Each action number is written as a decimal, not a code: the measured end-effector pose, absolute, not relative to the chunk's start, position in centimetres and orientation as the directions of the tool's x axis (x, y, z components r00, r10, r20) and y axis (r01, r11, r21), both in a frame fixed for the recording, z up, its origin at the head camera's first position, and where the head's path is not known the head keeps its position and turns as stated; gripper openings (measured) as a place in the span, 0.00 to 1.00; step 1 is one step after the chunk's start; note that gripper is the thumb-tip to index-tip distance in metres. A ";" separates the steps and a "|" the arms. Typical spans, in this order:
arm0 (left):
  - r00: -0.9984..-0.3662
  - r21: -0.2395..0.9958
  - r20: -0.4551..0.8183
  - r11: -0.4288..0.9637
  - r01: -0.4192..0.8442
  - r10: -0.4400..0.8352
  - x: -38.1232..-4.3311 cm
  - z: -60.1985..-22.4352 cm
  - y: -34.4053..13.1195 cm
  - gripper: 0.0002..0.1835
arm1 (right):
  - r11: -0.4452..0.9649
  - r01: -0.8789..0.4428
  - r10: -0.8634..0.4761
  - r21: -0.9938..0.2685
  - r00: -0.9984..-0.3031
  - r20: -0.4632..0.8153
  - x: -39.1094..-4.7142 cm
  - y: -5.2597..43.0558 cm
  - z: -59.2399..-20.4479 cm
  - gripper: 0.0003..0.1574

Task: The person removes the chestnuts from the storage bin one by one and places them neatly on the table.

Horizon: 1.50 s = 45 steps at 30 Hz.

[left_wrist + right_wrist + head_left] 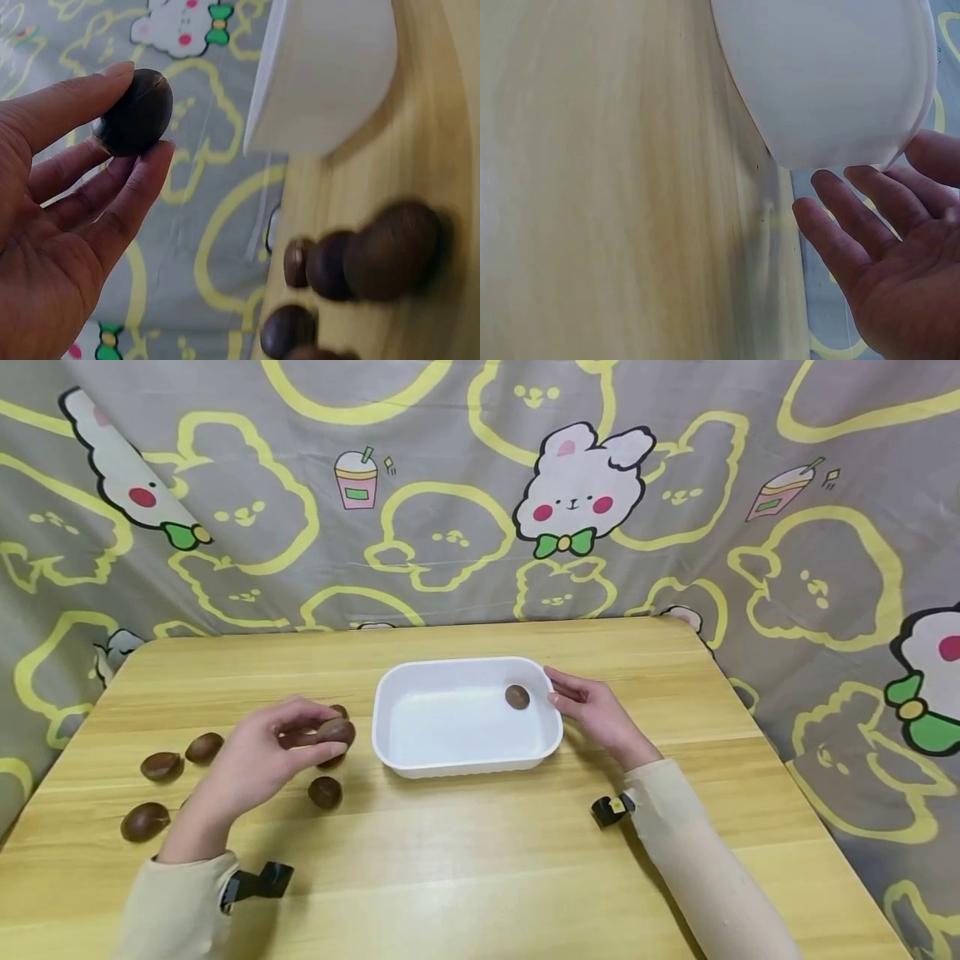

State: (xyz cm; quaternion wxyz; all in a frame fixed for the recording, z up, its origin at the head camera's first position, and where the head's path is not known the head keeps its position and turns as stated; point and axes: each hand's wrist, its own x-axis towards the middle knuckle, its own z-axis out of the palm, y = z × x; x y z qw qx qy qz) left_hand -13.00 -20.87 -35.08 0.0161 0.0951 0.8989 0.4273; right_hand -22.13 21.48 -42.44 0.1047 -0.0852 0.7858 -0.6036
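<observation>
Between its thumb and fingers, my left hand (pixel 262 752) pinches a brown chestnut (pixel 136 114), raised above the table just left of a white plastic box (pixel 465 768). Inside the box, near its right end, lies one chestnut (pixel 517 697). My right hand (pixel 600 714) touches the box's right end, its fingers fairly straight along the outside and the thumb at the rim (pixel 919 139). Close under the left hand lie more chestnuts, one of them in front (pixel 325 792); others are partly hidden by that hand.
Further left on the wooden table (pixel 480 868) are several loose chestnuts, among them a far one (pixel 205 747) and a near one (pixel 145 822). A grey cartoon-print cloth (pixel 450 585) hangs behind the table and along its sides.
</observation>
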 end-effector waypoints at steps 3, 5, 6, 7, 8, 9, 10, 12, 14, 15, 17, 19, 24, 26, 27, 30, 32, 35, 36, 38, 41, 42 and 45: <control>-0.989 0.735 0.051 0.665 0.130 0.137 -11.9 -35.3 -22.3 0.22 | 0.244 -0.002 -0.266 -0.970 -0.962 -0.065 -22.2 21.4 -42.4 0.31; -0.994 0.709 0.042 0.698 0.103 0.105 -11.2 -35.5 -23.3 0.24 | 0.239 0.000 -0.270 -0.971 -0.961 -0.066 -22.2 21.3 -42.4 0.31; -0.995 0.702 0.034 0.707 0.090 0.093 -10.9 -35.8 -23.7 0.24 | 0.239 0.001 -0.270 -0.971 -0.961 -0.067 -22.2 21.3 -42.3 0.31; -0.996 0.692 0.024 0.718 0.075 0.081 -10.6 -36.0 -24.1 0.25 | 0.242 0.001 -0.269 -0.970 -0.961 -0.068 -22.2 21.3 -42.3 0.31; -0.997 0.686 0.011 0.725 0.060 0.073 -10.4 -36.3 -24.5 0.26 | 0.244 0.001 -0.269 -0.970 -0.961 -0.068 -22.1 21.3 -42.2 0.31; -0.997 0.688 0.001 0.723 0.054 0.074 -10.2 -36.5 -24.8 0.26 | 0.247 0.001 -0.268 -0.969 -0.961 -0.069 -22.1 21.3 -42.2 0.31; -0.997 0.689 -0.008 0.723 0.051 0.078 -10.1 -36.8 -25.1 0.27 | 0.249 0.001 -0.267 -0.969 -0.961 -0.069 -22.1 21.3 -42.1 0.31; -0.996 0.681 -0.010 0.730 0.060 0.091 -10.0 -37.3 -25.7 0.26 | 0.252 -0.001 -0.264 -0.968 -0.962 -0.068 -22.0 21.4 -42.0 0.31; -0.994 0.673 -0.002 0.735 0.080 0.110 -10.0 -37.7 -26.2 0.25 | 0.251 -0.002 -0.262 -0.968 -0.963 -0.067 -22.0 21.5 -42.0 0.32; -0.993 0.671 0.003 0.736 0.090 0.119 -10.1 -37.9 -26.5 0.24 | 0.250 0.000 -0.262 -0.968 -0.963 -0.067 -22.0 21.5 -42.0 0.32; -0.992 0.659 0.011 0.745 0.104 0.129 -10.1 -38.2 -26.9 0.23 | 0.242 0.004 -0.262 -0.970 -0.963 -0.069 -21.9 21.5 -42.0 0.32; -0.990 0.664 0.008 0.740 0.112 0.143 -10.1 -38.6 -27.1 0.21 | 0.237 0.011 -0.262 -0.971 -0.962 -0.075 -21.9 21.5 -42.1 0.32; -0.986 0.663 0.011 0.737 0.132 0.167 -9.6 -39.5 -27.4 0.19 | 0.237 0.017 -0.264 -0.971 -0.961 -0.081 -21.9 21.6 -42.3 0.31; -0.986 0.640 0.005 0.757 0.130 0.165 -9.5 -39.7 -27.3 0.18 | 0.234 0.015 -0.266 -0.972 -0.961 -0.079 -21.9 21.6 -42.3 0.31; -0.986 0.631 0.001 0.765 0.130 0.166 -9.4 -39.8 -27.3 0.17 | 0.234 0.013 -0.267 -0.972 -0.961 -0.077 -21.9 21.6 -42.3 0.31; -0.987 0.596 -0.024 0.795 0.114 0.160 -9.3 -40.0 -27.1 0.17 | 0.234 0.013 -0.267 -0.972 -0.961 -0.077 -21.9 21.6 -42.3 0.32; -0.986 0.585 -0.033 0.803 0.113 0.163 -9.3 -40.1 -27.0 0.17 | 0.235 0.012 -0.268 -0.972 -0.960 -0.077 -21.9 21.6 -42.2 0.32; -0.986 0.573 -0.040 0.812 0.109 0.160 -9.4 -40.3 -27.0 0.17 | 0.230 0.016 -0.266 -0.973 -0.961 -0.079 -21.8 21.5 -42.1 0.32; -0.986 0.571 -0.042 0.814 0.108 0.160 -9.4 -40.4 -27.0 0.17 | 0.228 0.017 -0.266 -0.973 -0.961 -0.079 -21.8 21.5 -42.1 0.32; -0.986 0.569 -0.051 0.816 0.102 0.158 -9.5 -40.5 -27.0 0.17 | 0.229 0.018 -0.265 -0.973 -0.961 -0.080 -21.8 21.5 -42.0 0.32; -0.986 0.562 -0.062 0.821 0.096 0.157 -9.6 -40.8 -27.0 0.17 | 0.230 0.020 -0.269 -0.973 -0.959 -0.084 -21.9 21.5 -42.0 0.32; -0.985 0.560 -0.066 0.823 0.094 0.157 -9.6 -40.8 -26.9 0.18 | 0.229 0.021 -0.270 -0.973 -0.959 -0.084 -21.9 21.5 -42.0 0.31; -0.984 0.555 -0.079 0.827 0.090 0.160 -9.7 -40.9 -26.9 0.19 | 0.228 0.021 -0.273 -0.973 -0.958 -0.085 -22.0 21.6 -42.1 0.31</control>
